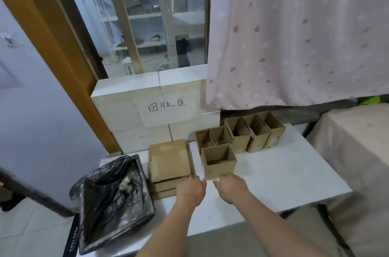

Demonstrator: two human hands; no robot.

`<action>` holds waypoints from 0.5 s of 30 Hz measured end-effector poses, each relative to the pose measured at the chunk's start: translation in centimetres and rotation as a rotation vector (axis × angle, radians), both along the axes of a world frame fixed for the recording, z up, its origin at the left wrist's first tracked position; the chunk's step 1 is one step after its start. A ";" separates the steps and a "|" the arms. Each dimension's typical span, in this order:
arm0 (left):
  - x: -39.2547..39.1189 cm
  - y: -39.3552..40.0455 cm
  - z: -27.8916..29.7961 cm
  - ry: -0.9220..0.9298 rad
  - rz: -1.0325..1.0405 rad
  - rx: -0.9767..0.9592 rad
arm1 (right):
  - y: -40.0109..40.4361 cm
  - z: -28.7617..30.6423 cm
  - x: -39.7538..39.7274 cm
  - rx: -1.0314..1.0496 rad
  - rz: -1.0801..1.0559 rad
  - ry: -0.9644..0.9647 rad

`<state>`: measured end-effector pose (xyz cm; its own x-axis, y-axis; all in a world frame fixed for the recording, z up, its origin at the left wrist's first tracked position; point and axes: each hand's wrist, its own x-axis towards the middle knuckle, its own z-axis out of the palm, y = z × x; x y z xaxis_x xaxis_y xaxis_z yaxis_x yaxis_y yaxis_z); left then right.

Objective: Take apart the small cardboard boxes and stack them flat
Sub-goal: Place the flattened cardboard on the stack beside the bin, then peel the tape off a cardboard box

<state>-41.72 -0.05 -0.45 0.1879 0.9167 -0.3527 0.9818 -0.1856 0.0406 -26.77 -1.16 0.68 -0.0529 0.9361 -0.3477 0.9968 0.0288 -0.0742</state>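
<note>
Flat stack of brown cardboard (169, 160) lies left. Nearest open box (219, 161) stands upright just right of it; 5 more open boxes (240, 133) in row behind, touching.

Flat stack (169, 162) left of open boxes (219, 161)

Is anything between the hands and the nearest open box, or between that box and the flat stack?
Nothing visible. The right hand is at the near wall of the nearest open box, the left hand at the flat stack beside it; only bare white table lies between box and stack.
</note>
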 end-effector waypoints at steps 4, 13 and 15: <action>3.3 -2.9 0.9 0.020 0.019 -0.007 | -3.3 -0.5 4.0 -0.030 -0.023 0.005; 6.7 -6.8 0.5 0.057 0.071 -0.012 | -6.4 -1.2 8.5 -0.043 -0.007 0.058; 7.1 -6.3 0.4 0.062 0.076 -0.031 | -5.6 -1.2 9.1 -0.050 -0.007 0.062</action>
<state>-34.66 -6.40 -0.04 0.0949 0.9161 -0.3895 0.9938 -0.1098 -0.0162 -17.65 -6.80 -0.53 -0.0691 0.9180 -0.3904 0.9904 0.0161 -0.1374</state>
